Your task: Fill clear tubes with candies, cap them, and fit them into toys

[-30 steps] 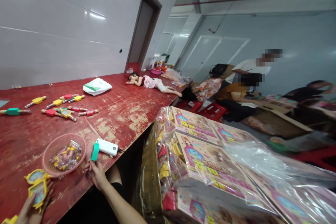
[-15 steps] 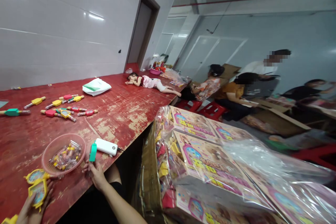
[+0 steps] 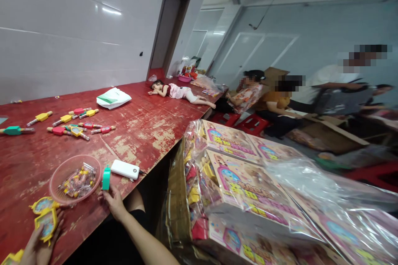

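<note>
Head view: the left hand (image 3: 36,245), partly cut off at the lower left edge, is closed on a yellow toy (image 3: 46,222). At lower centre, a green piece (image 3: 106,178) is pinched upright by the right hand (image 3: 114,203), beside one pink bowl (image 3: 75,179) and one white power bank (image 3: 125,169) on the red surface (image 3: 149,128). The bowl's wrapped contents are hard to make out.

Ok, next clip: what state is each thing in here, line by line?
Left hand: closed around a yellow toy, flat at the table edge.
Right hand: gripping a green toy piece, held upright.
Pink bowl: upright, holding wrapped sweets.
White power bank: lying flat, cable plugged in.
Toy sticks: lying scattered on the red table.
White bag: lying flat.
Boxes: stacked, wrapped in clear plastic.
</note>
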{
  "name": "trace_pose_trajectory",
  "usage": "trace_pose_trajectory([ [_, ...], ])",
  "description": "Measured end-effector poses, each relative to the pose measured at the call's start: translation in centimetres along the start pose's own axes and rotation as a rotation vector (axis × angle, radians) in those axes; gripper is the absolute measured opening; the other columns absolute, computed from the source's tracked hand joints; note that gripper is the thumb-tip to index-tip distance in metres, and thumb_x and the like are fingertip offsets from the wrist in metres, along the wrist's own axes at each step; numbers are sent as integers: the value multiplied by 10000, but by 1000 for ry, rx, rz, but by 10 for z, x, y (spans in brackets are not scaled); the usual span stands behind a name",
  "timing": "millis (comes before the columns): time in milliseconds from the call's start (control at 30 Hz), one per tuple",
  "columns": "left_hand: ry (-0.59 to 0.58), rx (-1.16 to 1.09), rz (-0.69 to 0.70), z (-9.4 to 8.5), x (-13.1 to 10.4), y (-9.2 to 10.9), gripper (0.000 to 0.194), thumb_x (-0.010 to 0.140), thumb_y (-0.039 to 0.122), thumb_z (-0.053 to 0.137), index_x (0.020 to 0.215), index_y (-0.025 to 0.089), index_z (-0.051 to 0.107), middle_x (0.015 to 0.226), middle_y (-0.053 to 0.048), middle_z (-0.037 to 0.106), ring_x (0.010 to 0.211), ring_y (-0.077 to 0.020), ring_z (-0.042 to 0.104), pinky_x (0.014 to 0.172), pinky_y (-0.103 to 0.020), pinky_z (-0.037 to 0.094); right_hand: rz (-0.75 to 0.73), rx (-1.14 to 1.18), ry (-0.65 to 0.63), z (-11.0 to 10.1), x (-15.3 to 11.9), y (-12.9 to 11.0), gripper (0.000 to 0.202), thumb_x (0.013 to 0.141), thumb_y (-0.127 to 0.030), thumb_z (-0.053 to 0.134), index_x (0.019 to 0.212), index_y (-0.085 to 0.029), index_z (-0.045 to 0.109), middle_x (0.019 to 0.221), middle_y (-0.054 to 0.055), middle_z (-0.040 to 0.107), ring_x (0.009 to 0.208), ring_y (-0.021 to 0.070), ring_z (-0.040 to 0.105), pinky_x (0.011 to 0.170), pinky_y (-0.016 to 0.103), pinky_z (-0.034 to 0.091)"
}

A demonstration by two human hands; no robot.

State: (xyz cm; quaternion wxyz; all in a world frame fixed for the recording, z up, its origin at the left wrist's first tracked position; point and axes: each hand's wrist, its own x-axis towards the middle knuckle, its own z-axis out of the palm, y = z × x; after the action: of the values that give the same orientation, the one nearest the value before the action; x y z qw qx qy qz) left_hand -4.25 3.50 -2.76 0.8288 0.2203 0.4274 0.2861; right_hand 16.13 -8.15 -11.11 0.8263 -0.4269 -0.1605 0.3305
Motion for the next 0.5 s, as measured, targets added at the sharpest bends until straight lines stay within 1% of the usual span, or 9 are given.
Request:
trace_pose_trajectory([
  [100, -2, 0, -13, 4, -2, 2, 686, 865, 112, 526, 1537, 231, 458, 1357, -65, 676, 1372, -305, 540, 1159, -465, 471, -15, -22, 8, 0, 1, 2, 499, 761, -614, 774, 961, -180, 632, 805, 16, 699, 676, 141, 657, 707, 285, 525],
  [233, 2, -12, 3, 2, 0, 2, 663, 879, 120, 518, 1533, 213, 463, 1334, -72, 689, 1362, -297, 553, 1163, -457, 469, -32, -48, 7, -1, 3, 2, 521, 794, -657, 715, 992, -185, 617, 774, 7, 689, 629, 137, 638, 704, 294, 518],
  [367, -13, 0, 12, 0, 2, 1, 653, 887, 103, 504, 1530, 213, 467, 1328, -71, 693, 1354, -291, 563, 1169, -468, 460, -34, -106, -34, 0, 0, 0, 478, 815, -610, 719, 991, -171, 647, 747, 2, 672, 632, 132, 620, 698, 281, 500],
  [500, -1, -36, 1, 0, 1, 0, 617, 912, 148, 519, 1524, 220, 478, 1344, -70, 683, 1359, -302, 555, 1187, -483, 435, -36, -151, -46, 2, -4, -2, 419, 833, -568, 719, 962, -177, 647, 731, -8, 661, 636, 127, 595, 675, 270, 477],
])
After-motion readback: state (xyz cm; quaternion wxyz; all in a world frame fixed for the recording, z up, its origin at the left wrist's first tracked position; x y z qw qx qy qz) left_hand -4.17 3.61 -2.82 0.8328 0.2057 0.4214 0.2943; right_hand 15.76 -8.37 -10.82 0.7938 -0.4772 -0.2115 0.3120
